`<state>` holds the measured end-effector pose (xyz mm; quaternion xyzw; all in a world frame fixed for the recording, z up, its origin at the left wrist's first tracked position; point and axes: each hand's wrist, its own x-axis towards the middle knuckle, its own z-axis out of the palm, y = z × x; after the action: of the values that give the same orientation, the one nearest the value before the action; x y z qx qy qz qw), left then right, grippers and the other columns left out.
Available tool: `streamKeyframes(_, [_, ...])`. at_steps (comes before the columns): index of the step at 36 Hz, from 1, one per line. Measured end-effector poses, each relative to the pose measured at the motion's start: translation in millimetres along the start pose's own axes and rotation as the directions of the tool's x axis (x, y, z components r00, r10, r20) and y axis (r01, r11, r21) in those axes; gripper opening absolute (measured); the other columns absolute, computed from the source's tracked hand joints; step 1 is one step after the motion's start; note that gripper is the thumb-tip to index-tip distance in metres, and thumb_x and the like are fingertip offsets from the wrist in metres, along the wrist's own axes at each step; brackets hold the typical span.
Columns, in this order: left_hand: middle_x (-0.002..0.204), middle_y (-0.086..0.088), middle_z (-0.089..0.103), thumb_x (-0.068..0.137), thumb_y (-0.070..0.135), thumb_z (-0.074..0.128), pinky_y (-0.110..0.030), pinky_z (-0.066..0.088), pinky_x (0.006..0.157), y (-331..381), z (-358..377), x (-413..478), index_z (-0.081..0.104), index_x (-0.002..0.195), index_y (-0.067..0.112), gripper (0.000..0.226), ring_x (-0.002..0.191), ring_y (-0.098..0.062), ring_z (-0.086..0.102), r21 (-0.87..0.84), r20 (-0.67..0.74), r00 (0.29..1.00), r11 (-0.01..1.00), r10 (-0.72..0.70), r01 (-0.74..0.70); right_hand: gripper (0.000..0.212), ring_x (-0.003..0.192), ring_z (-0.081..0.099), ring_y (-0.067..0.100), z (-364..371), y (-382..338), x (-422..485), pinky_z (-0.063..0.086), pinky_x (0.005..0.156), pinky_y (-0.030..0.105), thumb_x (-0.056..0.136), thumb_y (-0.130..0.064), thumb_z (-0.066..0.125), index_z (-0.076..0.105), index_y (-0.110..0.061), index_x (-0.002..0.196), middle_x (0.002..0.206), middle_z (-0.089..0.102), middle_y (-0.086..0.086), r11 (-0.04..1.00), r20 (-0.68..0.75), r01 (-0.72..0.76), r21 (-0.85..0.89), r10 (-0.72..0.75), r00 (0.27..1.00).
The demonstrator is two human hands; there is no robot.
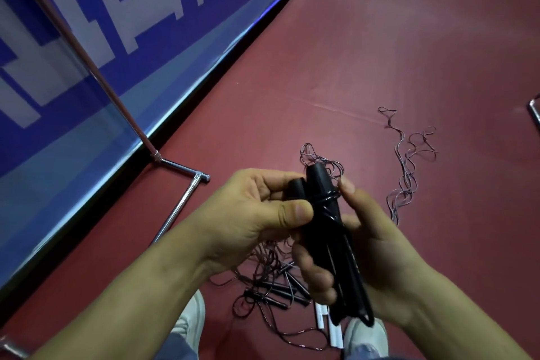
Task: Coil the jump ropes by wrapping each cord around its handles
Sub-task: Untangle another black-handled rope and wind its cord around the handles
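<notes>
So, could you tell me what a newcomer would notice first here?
At centre, the left hand and right hand grip a pair of black handles, with a few turns of cord round them. Next, loose cord snakes over the red floor to the right, and a blue banner fills the upper left.

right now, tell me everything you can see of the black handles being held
The black handles are two slim, matte, plastic-looking grips held side by side, rounded tops pointing away, tapered ends toward the person. A thin dark cord circles their upper part in a few glossy turns. The left hand pinches them near the top; the right hand curls round the lower shafts, index fingertip at the wraps.
</notes>
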<state>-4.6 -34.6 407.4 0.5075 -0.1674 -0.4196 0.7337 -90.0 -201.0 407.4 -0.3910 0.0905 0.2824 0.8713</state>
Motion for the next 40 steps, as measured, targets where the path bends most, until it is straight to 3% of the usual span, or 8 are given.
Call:
streamKeyframes(3, [0.082,-0.028,0.064,0.079,0.007,0.073,-0.027,0.035,0.053,-1.7,0.2,2.2,0.070,0.108,-0.007,0.032,0.061,-0.021,0.046,0.058,-0.110,0.994,0.998,-0.007,0.013,0.069,0.076,0.072,0.026,5.5,-6.2,-8.4,0.060,0.068,0.038,0.056,-0.061,0.089,0.077,-0.020,0.110,0.095,0.072,0.011,0.992,-0.010,0.074,-0.100,-0.076,0.997])
streamKeyframes(7, [0.067,-0.008,0.056,0.085,-0.002,0.073,-0.018,0.025,0.046,-2.5,0.5,6.4,0.074,0.100,-0.002,0.015,0.051,-0.010,0.028,0.063,-0.294,0.955,0.997,-0.022,0.042,0.057,0.102,0.072,0.032,3.7,11.0,-11.3,0.060,0.083,0.045,0.063,-0.037,0.087,0.066,-0.037,0.116,0.109,0.074,0.005,0.846,-0.320,0.028,-0.532,-0.232,0.918])
streamKeyframes(13, [0.053,0.007,0.060,0.088,-0.012,0.066,-0.008,0.036,0.043,-18.4,16.3,5.3,0.071,0.106,-0.009,0.020,0.037,0.003,0.046,0.152,-0.371,0.928,0.988,0.032,0.027,0.030,0.058,0.056,0.000,17.4,36.9,7.2,0.048,0.056,0.021,0.083,-0.020,0.073,0.052,-0.031,0.101,0.079,0.067,-0.011,0.613,-0.484,-0.107,-0.783,-0.492,0.723])
streamKeyframes(17, [0.049,0.010,0.058,0.087,-0.011,0.066,-0.008,0.039,0.047,-13.9,16.4,-2.8,0.071,0.104,-0.008,0.017,0.041,0.002,0.049,0.172,-0.289,0.956,0.985,0.053,-0.002,0.022,0.060,0.061,0.005,11.5,26.7,10.3,0.050,0.055,0.028,0.074,-0.029,0.079,0.062,-0.024,0.088,0.076,0.071,-0.013,0.477,-0.457,-0.157,-0.865,-0.618,0.640])
streamKeyframes(28, [0.073,-0.014,0.055,0.091,0.014,0.065,-0.020,0.044,0.060,-4.0,8.4,-16.3,0.073,0.118,0.010,0.029,0.060,-0.012,0.049,0.210,-0.122,0.987,0.975,0.103,-0.076,0.029,0.072,0.065,0.013,19.7,12.5,5.3,0.055,0.066,0.031,0.079,0.000,0.078,0.067,-0.014,0.101,0.085,0.074,0.008,0.658,-0.369,0.202,-0.726,-0.620,0.693])
streamKeyframes(32, [0.069,-0.008,0.053,0.095,0.006,0.065,-0.017,0.043,0.056,0.6,8.6,-19.0,0.073,0.110,0.001,0.018,0.055,-0.010,0.046,0.219,-0.164,0.985,0.976,0.055,-0.018,0.029,0.072,0.062,0.016,19.5,15.6,7.0,0.053,0.065,0.039,0.083,-0.002,0.074,0.065,-0.020,0.104,0.085,0.072,0.010,0.638,-0.339,0.208,-0.741,-0.624,0.704])
streamKeyframes(37, [0.050,-0.004,0.045,0.095,0.032,0.069,-0.035,0.022,0.056,4.0,5.5,-20.3,0.070,0.080,-0.003,0.038,0.052,-0.020,0.033,0.331,-0.176,0.984,0.942,-0.001,0.060,0.029,0.082,0.068,0.030,16.9,13.3,7.9,0.054,0.074,0.042,0.082,-0.003,0.080,0.064,-0.015,0.103,0.089,0.073,0.008,0.614,-0.314,0.254,-0.748,-0.663,0.679])
streamKeyframes(40, [0.050,-0.005,0.041,0.097,0.020,0.064,-0.023,0.028,0.052,3.9,4.2,-20.3,0.071,0.076,-0.005,0.033,0.050,-0.014,0.032,0.352,-0.182,0.983,0.935,0.019,0.047,0.030,0.084,0.068,0.030,15.2,12.6,7.8,0.055,0.075,0.042,0.081,-0.002,0.079,0.064,-0.018,0.102,0.089,0.073,0.008,0.606,-0.308,0.227,-0.763,-0.649,0.696])
